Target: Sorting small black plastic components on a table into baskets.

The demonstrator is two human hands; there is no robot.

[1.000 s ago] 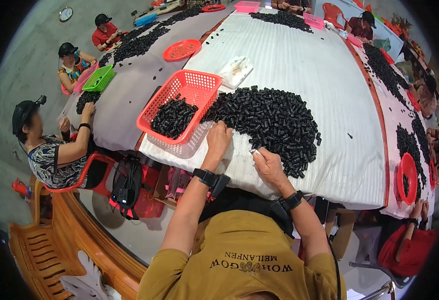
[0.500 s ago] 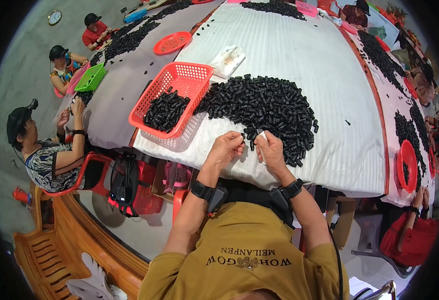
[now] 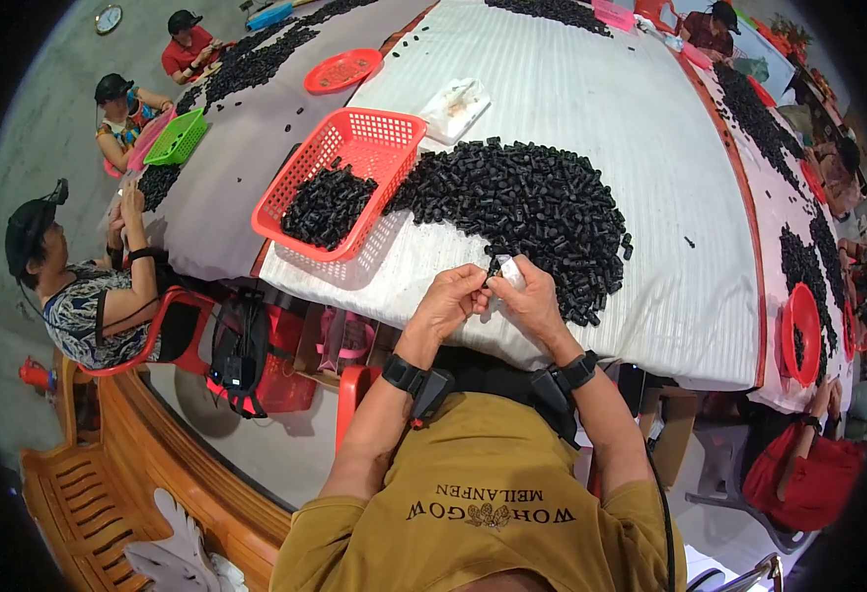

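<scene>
My left hand (image 3: 451, 299) is closed, thumb and forefinger pinching a small black plastic piece that the fingers mostly hide. Against it, my right hand (image 3: 532, 298) grips a small flat white object (image 3: 508, 268); its exact kind cannot be told. The two sets of fingertips meet just over the table's near edge. Right behind them spreads a heap of short black cylindrical pieces (image 3: 532, 202). To the left stands a red perforated plastic basket (image 3: 404, 148) with more black pieces inside.
Behind the basket lie a white packet (image 3: 456, 109) and a red round tray (image 3: 342, 71). The table (image 3: 670, 237) has a pale striped cloth. Co-workers sit on both sides, one at left (image 3: 108, 306). A wooden bench (image 3: 98, 493) stands at lower left.
My hands have come together, the right one bringing the white object up against the piece in the left. The view has shifted slightly.
</scene>
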